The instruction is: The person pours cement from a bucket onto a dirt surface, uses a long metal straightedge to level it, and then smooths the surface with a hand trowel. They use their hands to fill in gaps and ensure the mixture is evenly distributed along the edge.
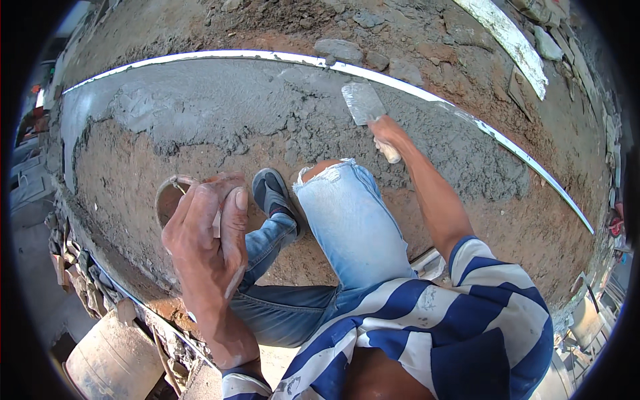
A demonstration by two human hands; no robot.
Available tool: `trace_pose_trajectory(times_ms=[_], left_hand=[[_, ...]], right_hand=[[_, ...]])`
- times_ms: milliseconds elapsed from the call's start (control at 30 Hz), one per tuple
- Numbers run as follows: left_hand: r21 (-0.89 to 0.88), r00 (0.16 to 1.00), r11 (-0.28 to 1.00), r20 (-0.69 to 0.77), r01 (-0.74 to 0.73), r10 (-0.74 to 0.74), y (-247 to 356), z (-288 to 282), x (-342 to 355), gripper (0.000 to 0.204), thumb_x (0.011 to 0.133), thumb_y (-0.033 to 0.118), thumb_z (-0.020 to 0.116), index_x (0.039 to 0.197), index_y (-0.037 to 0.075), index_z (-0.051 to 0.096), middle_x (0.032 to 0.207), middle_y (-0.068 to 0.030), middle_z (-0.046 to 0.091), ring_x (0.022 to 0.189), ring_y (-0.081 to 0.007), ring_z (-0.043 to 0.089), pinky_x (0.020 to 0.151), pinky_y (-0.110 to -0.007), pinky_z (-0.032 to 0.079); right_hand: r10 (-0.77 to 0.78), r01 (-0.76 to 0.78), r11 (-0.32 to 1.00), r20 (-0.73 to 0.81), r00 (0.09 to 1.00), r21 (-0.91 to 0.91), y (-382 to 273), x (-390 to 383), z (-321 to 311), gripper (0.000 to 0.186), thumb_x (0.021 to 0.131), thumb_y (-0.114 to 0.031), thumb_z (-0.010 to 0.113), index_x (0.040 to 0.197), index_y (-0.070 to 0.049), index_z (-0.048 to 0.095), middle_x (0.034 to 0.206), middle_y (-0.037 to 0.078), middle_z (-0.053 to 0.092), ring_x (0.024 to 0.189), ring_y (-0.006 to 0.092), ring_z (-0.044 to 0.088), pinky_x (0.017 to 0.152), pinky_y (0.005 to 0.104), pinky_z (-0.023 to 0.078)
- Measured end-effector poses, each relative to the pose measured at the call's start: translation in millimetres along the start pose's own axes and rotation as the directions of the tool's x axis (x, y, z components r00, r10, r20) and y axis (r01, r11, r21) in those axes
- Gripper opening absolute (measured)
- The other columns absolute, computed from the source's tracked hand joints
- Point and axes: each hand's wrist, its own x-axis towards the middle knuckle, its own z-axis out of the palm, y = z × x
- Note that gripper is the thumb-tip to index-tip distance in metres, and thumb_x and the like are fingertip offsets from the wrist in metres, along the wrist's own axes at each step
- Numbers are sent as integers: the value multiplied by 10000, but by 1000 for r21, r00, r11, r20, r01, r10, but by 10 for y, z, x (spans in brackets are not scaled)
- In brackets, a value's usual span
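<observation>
Spreading around the fingers of the right hand (387, 133) is wet grey mortar (227, 90), smooth and glossy far to their left, lumpy and ragged closer by. Beyond the fingers, a thin white strip (267, 55) runs along its far edge, with rough brown soil and stones (339, 50) past it. Bare, grainy earth (120, 167) lies well to their left. The right forearm reaches forward from a striped sleeve (477, 257). The left arm is bent, the left hand (203, 233) raised close to the view, a round-rimmed container (162, 207) showing partly behind its fingers. The right fingers wrap around the pale, rounded handle (389, 153) of a trowel (364, 103), whose flat, smeared metal blade points away just ahead of them, over the mortar. The left fingers curl in toward the thumb; whether they pinch anything cannot be told.
</observation>
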Motion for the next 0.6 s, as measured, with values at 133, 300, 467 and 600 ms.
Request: trace_pose_trajectory(times_ms=[133,300,467,600], left_hand=[[-36,999,998,11,-42,43,-71,17,40,81,857,70,644,914,13,648,853,-137,663,739,-299,637,695,-340,488],[27,1000,1000,7,4,-5,-26,-9,-19,95,856,74,644,922,7,654,846,-142,659,746,-292,639,688,-333,489],[19,999,999,5,35,-35,62,74,-36,111,842,78,654,926,6,660,843,-137,658,750,-280,644,689,-334,494],[7,996,996,17,87,-87,-39,22,-150,109,829,74,665,914,6,658,856,-133,659,761,-286,639,691,-339,495]], right_hand=[[164,-131,974,-175,971,183,575,-590,-180,425,919,-337,505,809,64,593,637,145,609,566,263,635,499,422,493],[26,-91,715,104,994,693,354,-785,179,381,936,-372,491,882,2,538,669,89,559,518,192,560,455,348,483],[-96,-21,918,273,957,395,-76,-62,871,385,935,-410,474,790,-55,507,609,45,482,504,168,499,438,331,429],[-206,195,978,431,878,68,-201,-22,845,385,934,-402,470,767,-55,497,602,44,473,476,169,483,417,329,411]])
